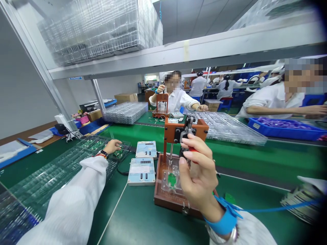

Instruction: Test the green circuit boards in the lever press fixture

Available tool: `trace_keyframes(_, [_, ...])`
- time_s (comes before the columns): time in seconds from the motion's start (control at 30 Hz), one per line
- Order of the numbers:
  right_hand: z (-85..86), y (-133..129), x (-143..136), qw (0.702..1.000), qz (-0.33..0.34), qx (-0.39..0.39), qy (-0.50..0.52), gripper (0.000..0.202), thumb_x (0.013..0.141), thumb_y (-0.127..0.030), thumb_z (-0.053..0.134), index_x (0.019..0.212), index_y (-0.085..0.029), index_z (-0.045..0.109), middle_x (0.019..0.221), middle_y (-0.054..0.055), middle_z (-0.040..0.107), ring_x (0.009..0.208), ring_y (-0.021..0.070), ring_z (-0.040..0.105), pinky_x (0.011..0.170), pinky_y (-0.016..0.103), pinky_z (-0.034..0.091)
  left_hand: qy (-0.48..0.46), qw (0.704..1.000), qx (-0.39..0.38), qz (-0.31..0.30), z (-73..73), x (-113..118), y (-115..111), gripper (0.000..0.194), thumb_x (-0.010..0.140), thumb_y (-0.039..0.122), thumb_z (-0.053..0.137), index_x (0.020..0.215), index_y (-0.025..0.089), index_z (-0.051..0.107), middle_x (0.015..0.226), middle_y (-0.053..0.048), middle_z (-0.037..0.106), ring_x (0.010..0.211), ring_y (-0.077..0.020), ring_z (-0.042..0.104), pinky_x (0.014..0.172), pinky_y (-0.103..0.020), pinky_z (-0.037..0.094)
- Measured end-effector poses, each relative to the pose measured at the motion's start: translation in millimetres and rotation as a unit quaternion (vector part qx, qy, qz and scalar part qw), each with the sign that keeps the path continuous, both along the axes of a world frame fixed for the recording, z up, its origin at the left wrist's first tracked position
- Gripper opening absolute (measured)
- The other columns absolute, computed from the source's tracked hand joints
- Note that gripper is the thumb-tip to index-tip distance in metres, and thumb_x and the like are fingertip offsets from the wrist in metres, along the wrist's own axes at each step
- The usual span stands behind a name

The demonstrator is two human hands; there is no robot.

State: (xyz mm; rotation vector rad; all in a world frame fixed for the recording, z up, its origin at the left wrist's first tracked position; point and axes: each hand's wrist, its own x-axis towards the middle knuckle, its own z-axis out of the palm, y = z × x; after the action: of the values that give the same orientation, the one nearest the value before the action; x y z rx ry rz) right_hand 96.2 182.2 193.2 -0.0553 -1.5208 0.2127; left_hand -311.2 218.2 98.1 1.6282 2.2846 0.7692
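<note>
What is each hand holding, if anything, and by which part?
Right hand holds the clamp lever by its red handle. Left hand is at green boards in the clear tray; whether it grips one cannot be told.

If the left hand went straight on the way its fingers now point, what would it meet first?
Most likely the green circuit boards by the left hand, in the clear plastic tray; depth and contact are hard to judge here.

red handle (193, 150): mostly behind right hand (200, 170) | overhead trays (102, 30): cut at top | display digits (145, 162): illegible
</note>
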Motion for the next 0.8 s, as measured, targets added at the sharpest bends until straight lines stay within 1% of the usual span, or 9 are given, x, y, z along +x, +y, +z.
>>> trace_keyframes(0.2, [0.0,0,0,1.000,0.005,0.001,-0.002,0.041,0.078,0.003,0.047,0.110,-0.022,0.052,0.119,0.008,0.053,0.122,0.0312,0.045,0.094,0.063,0.045,-0.031,0.997,-0.057,-0.048,6.3,-7,-11,0.027,0.077,0.038,0.068,0.081,0.012,0.065,0.072,-0.002,0.066,0.070,-0.0173,0.063,0.071,-0.033,0.049])
trace_keyframes(0.27, [-0.2,0,-1,1.000,0.003,0.001,0.000,0.040,0.078,0.003,0.047,0.110,-0.022,0.052,0.118,0.008,0.054,0.122,0.0310,0.046,0.094,0.063,0.045,-0.026,0.995,-0.064,-0.066,6.1,-4,-13,0.029,0.067,0.041,0.074,0.073,0.014,0.066,0.070,-0.002,0.066,0.073,-0.0204,0.063,0.072,-0.033,0.047])
trace_keyframes(0.33, [-0.4,0,-1,1.000,-0.004,-0.001,-0.001,0.038,0.079,0.002,0.047,0.109,-0.022,0.051,0.118,0.008,0.054,0.122,0.0304,0.046,0.094,0.062,0.046,-0.019,0.995,-0.060,-0.079,5.3,0,-15,0.029,0.053,0.037,0.079,0.068,0.017,0.067,0.073,-0.004,0.067,0.081,-0.0244,0.062,0.076,-0.032,0.045])
trace_keyframes(0.4, [-0.5,0,0,1.000,-0.012,-0.005,-0.003,0.037,0.080,0.000,0.047,0.108,-0.023,0.051,0.117,0.007,0.054,0.122,0.0298,0.046,0.093,0.061,0.047,-0.013,0.995,-0.056,-0.086,4.3,2,-16,0.031,0.044,0.032,0.081,0.070,0.020,0.068,0.077,-0.005,0.067,0.084,-0.0254,0.061,0.076,-0.030,0.044])
trace_keyframes(0.53, [-0.5,1,0,1.000,-0.013,-0.004,0.000,0.035,0.080,-0.001,0.048,0.107,-0.023,0.051,0.117,0.007,0.054,0.122,0.0300,0.046,0.093,0.061,0.047,-0.008,0.995,-0.067,-0.077,2.9,3,-18,0.050,0.040,0.028,0.083,0.087,0.020,0.068,0.075,-0.001,0.063,0.071,-0.0200,0.058,0.065,-0.027,0.044])
trace_keyframes(0.6, [-0.4,1,0,1.000,-0.012,-0.002,0.002,0.034,0.080,-0.001,0.048,0.107,-0.023,0.051,0.117,0.007,0.054,0.122,0.0301,0.046,0.092,0.061,0.047,-0.007,0.995,-0.075,-0.071,2.8,3,-18,0.058,0.045,0.032,0.083,0.097,0.016,0.065,0.073,0.001,0.059,0.066,-0.0174,0.056,0.062,-0.026,0.044])
trace_keyframes(0.63, [-0.4,1,0,1.000,-0.013,-0.002,0.002,0.034,0.080,-0.001,0.048,0.107,-0.023,0.051,0.116,0.007,0.054,0.122,0.0301,0.046,0.092,0.061,0.047,-0.006,0.994,-0.080,-0.070,3.1,3,-17,0.057,0.051,0.035,0.082,0.100,0.014,0.064,0.074,0.002,0.058,0.065,-0.0164,0.056,0.062,-0.026,0.044])
trace_keyframes(0.73, [-0.6,1,-1,1.000,-0.018,-0.002,0.001,0.034,0.081,-0.003,0.048,0.107,-0.023,0.050,0.116,0.008,0.055,0.122,0.0302,0.046,0.092,0.060,0.048,-0.005,0.994,-0.088,-0.072,4.9,7,-17,0.035,0.079,0.037,0.068,0.100,0.011,0.061,0.080,0.001,0.059,0.067,-0.0145,0.057,0.064,-0.028,0.047])
trace_keyframes(0.8, [-0.9,1,-1,1.000,-0.023,-0.005,-0.002,0.033,0.081,-0.004,0.047,0.107,-0.024,0.050,0.116,0.007,0.054,0.122,0.0298,0.046,0.091,0.060,0.048,-0.007,0.993,-0.090,-0.075,6.5,10,-18,0.025,0.087,0.034,0.061,0.097,0.011,0.061,0.083,-0.001,0.060,0.070,-0.0146,0.059,0.066,-0.029,0.048])
